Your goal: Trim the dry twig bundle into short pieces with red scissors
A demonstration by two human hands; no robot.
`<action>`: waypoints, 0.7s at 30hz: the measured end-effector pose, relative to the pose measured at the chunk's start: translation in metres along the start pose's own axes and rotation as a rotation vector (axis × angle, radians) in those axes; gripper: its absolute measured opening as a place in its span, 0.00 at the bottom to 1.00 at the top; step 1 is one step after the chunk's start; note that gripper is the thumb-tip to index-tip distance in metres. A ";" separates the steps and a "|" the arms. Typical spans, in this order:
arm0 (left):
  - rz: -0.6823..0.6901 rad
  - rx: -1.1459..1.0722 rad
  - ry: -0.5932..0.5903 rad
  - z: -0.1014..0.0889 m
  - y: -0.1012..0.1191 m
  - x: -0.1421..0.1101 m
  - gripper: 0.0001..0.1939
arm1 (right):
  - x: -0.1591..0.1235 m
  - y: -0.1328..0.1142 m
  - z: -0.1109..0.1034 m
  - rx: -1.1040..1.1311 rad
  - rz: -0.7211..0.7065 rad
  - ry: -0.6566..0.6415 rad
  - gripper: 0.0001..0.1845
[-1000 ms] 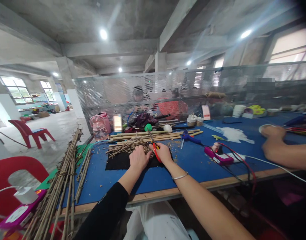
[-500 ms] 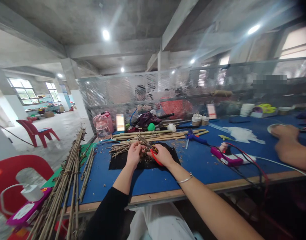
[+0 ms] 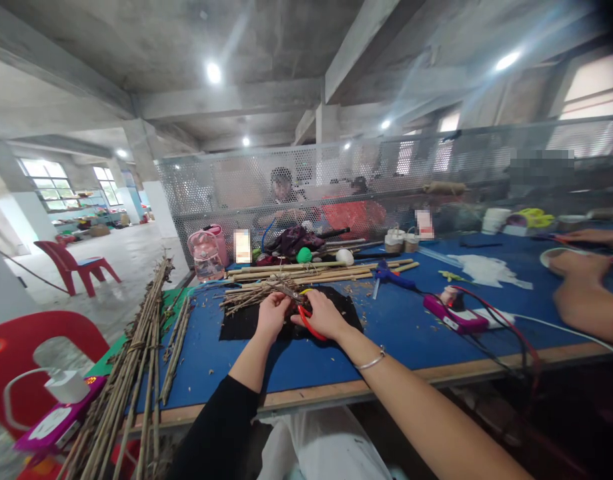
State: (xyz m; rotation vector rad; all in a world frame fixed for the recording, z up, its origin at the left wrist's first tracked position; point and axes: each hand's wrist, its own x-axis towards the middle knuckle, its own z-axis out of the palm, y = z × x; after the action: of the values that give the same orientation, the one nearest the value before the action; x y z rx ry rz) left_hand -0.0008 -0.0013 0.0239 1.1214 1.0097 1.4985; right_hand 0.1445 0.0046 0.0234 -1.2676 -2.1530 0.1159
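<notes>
My right hand (image 3: pixel 326 316) is wrapped round a pair of scissors (image 3: pixel 310 323) with red handles, its blades pointing up and left. Beside it, my left hand (image 3: pixel 273 315) is closed in a pinch close to the blades. What its fingertips hold is too small to make out. Both hands are over a black cloth (image 3: pixel 231 328) strewn with brown scraps. A pile of thin twigs (image 3: pixel 242 296) lies on the cloth's far left part, just beyond my left hand.
Long sticks (image 3: pixel 336 274) lie behind the cloth. A bundle of stalks (image 3: pixel 146 333) leans across the table's left end. To the right are a blue glue gun (image 3: pixel 396 279), a purple power strip (image 3: pixel 459 317) with cables, and a co-worker's arm (image 3: pixel 583 293). A mesh screen (image 3: pixel 216 187) stands behind.
The scissor blades have dropped lower and closer to my left fingertips. My left hand has shifted slightly right and down. At the far right, another hand of the co-worker has come into view.
</notes>
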 end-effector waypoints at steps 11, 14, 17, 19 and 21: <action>-0.017 -0.023 -0.060 0.001 0.001 -0.004 0.13 | -0.001 -0.004 -0.005 0.056 0.009 -0.028 0.26; -0.029 -0.015 -0.067 0.001 -0.001 -0.003 0.14 | -0.002 -0.002 -0.004 0.108 0.041 -0.062 0.23; -0.059 -0.020 -0.063 0.001 0.000 -0.003 0.15 | -0.003 0.001 -0.002 0.133 0.091 -0.077 0.21; -0.062 -0.026 -0.055 0.001 0.001 -0.005 0.16 | -0.003 0.002 -0.001 0.136 0.110 -0.078 0.21; -0.054 -0.035 -0.050 0.001 0.003 -0.006 0.16 | -0.003 0.002 -0.001 0.135 0.116 -0.072 0.21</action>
State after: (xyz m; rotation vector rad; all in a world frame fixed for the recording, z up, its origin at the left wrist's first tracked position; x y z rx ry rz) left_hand 0.0005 -0.0073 0.0257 1.0938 0.9681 1.4331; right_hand 0.1476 0.0032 0.0225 -1.3267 -2.0928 0.3547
